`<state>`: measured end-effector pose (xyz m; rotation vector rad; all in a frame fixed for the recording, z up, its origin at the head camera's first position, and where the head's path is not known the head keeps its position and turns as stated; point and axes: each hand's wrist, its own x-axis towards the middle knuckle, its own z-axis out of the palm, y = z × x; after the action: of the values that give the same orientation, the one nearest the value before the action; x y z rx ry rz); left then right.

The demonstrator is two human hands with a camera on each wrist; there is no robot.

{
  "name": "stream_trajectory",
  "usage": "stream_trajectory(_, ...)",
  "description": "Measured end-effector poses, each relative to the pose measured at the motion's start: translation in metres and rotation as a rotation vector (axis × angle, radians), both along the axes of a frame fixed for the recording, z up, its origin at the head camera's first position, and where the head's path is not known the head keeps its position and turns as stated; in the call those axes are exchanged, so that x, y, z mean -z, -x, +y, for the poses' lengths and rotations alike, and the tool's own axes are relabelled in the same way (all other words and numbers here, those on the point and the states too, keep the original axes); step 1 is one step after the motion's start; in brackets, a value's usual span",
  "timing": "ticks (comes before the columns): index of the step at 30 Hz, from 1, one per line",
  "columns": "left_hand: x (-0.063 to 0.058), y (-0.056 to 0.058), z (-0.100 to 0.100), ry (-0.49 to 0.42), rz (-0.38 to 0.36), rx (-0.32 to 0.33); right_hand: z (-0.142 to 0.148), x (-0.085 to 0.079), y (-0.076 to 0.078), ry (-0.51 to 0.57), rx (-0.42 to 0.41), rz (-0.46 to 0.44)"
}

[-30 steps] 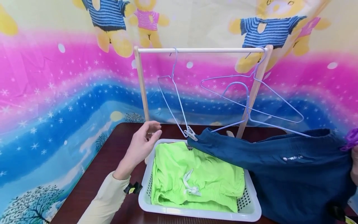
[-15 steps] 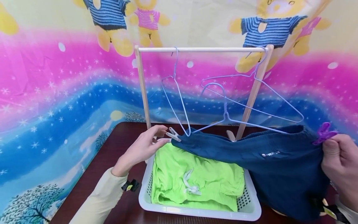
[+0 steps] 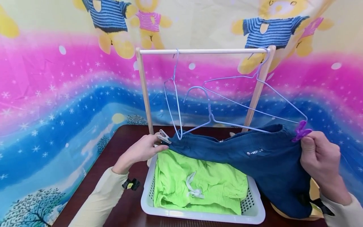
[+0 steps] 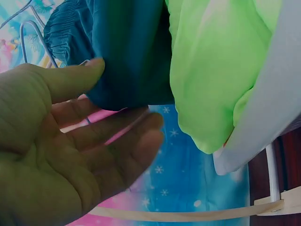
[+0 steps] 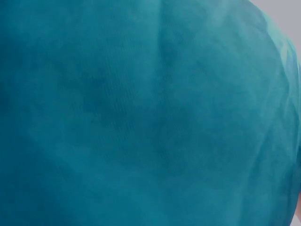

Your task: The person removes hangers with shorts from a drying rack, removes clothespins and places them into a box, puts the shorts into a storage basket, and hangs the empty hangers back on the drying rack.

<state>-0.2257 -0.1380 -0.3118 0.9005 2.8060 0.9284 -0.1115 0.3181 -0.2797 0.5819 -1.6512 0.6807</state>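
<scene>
The basket [image 3: 202, 217] sits on the table [image 3: 129, 134], a green garment [image 3: 221, 181] lying in it. The navy pants [image 3: 272, 167] stretch sideways above its far part and past its right side. The right hand [image 3: 321, 156] grips their right edge, fingers curled, beside a purple clip [image 3: 301, 130]. The left hand [image 3: 141, 149], fingers loosely extended and apart from the thumb, is at the white clip [image 3: 164, 137] on their left corner. A hanger [image 3: 210, 117] rises from the waistband, its hook below the rack's bar [image 3: 215, 51]. Two other hangers [image 3: 257, 75] hang there, before a bear-print cloth [image 3: 93, 107].
</scene>
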Motion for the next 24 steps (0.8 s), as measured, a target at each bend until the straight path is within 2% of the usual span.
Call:
stream_trajectory(4, 0.001, 0.003, -0.004, -0.029, -0.015, 0.003, -0.003, 0.003, 0.007, 0.006, -0.058, 0.004)
stream_trajectory(10, 0.0, 0.003, -0.013, -0.075, -0.018, 0.012, 0.007, 0.007, 0.014, -0.087, -0.099, -0.102)
stream_trajectory(14, -0.002, 0.001, -0.019, -0.078, -0.021, 0.001, 0.017, 0.008, 0.017, -0.174, -0.112, -0.232)
stream_trajectory(19, -0.003, 0.0, -0.025, -0.126, -0.053, -0.023, 0.023, 0.004, 0.015, -0.319, -0.065, -0.406)
stream_trajectory(24, -0.003, -0.001, -0.029, -0.13, -0.011, -0.047, 0.026, -0.003, 0.009, -0.438, -0.004, -0.592)
